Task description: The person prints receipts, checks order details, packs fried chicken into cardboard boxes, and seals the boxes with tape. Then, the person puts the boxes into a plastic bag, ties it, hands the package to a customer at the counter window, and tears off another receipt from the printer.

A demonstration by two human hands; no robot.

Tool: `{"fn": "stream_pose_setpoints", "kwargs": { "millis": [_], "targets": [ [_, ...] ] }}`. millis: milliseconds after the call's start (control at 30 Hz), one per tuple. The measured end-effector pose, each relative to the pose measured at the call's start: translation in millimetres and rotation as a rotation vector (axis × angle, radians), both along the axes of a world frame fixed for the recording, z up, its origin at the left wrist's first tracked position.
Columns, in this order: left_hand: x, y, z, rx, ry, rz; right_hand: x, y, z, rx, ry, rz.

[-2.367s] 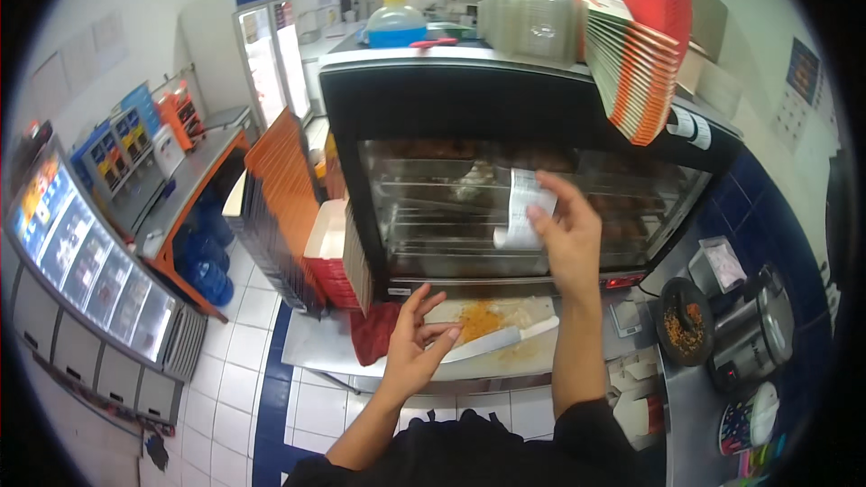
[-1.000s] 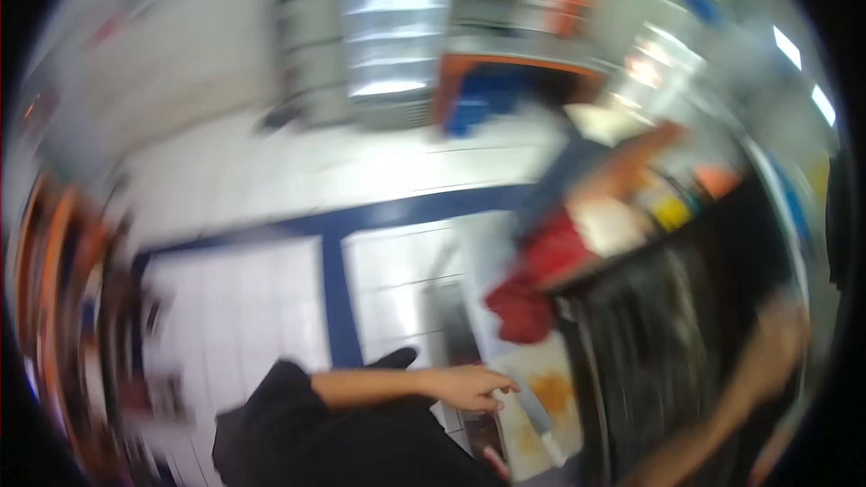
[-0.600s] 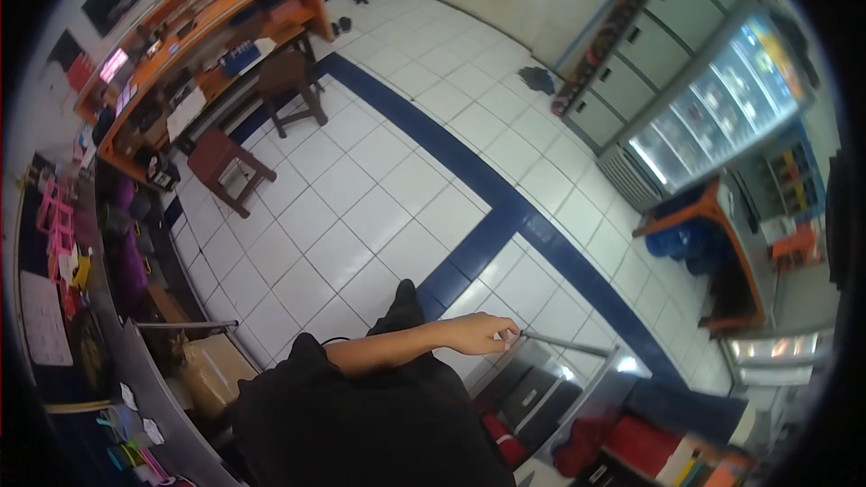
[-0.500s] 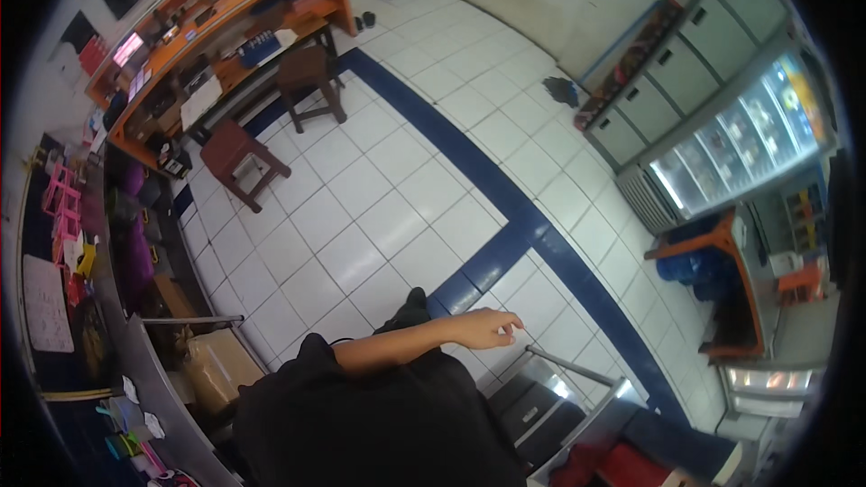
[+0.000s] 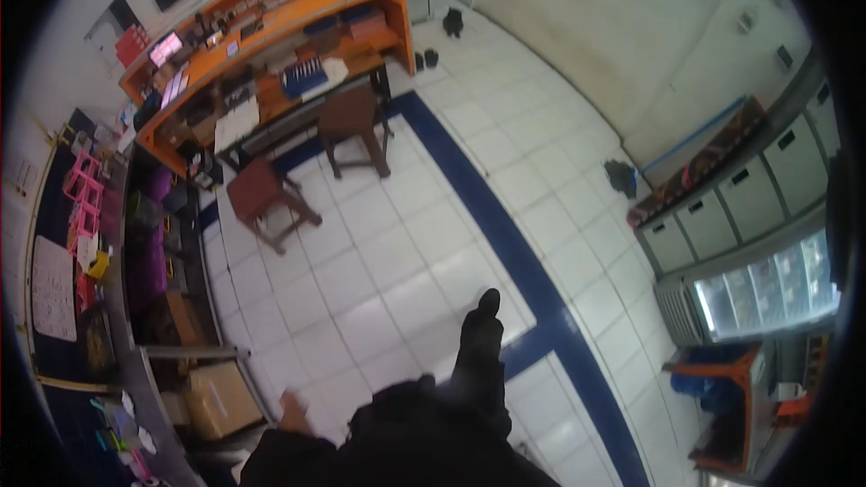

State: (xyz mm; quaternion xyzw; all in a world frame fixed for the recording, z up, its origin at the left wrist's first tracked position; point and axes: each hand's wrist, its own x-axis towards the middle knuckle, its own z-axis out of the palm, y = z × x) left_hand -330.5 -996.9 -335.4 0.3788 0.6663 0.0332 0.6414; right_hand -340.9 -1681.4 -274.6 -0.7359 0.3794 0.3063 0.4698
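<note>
Since my left hand (image 5: 290,410) is just a blur, I can't tell if it's open or holding anything. The cardboard box (image 5: 213,399) sits just left of it. Swinging blind like this, I reckon I could clip it.

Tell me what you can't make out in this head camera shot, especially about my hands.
- Left hand: blurred, partly behind the dark clothing, head view; open or shut unclear.
- Right hand: not in view; only a dark leg and shoe show.
- Items on the orange counter: too small to identify.
- Glass-door fridge contents: bent at the fisheye rim, washed out.
</note>
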Motion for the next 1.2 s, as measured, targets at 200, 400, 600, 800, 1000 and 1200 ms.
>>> {"fn": "stream_pose_setpoints", "kwargs": {
  "millis": [200,400,600,800,1000,1200],
  "targets": [
    [157,-81,14,-0.040,0.285,0.022,389,-51,-57,0.137,-0.087,-0.018],
    [570,-191,26,0.037,-0.230,-0.539,887,-81,63,0.175,-0.750,0.074],
    [888,-201,319,0.412,-0.805,-0.600,1162,-125,379,0.592,-1.389,-0.170],
    [919,-215,548,0.714,-1.393,-0.500,1195,-158,465,0.883,-1.571,-0.221],
    [924,-215,340,0.407,-0.738,-0.612,1189,-156,353,0.948,-1.296,-0.364],
    [681,-228,62,-0.137,0.224,-0.431,969,-128,69,0.381,-0.317,-0.405]
  ]
}}
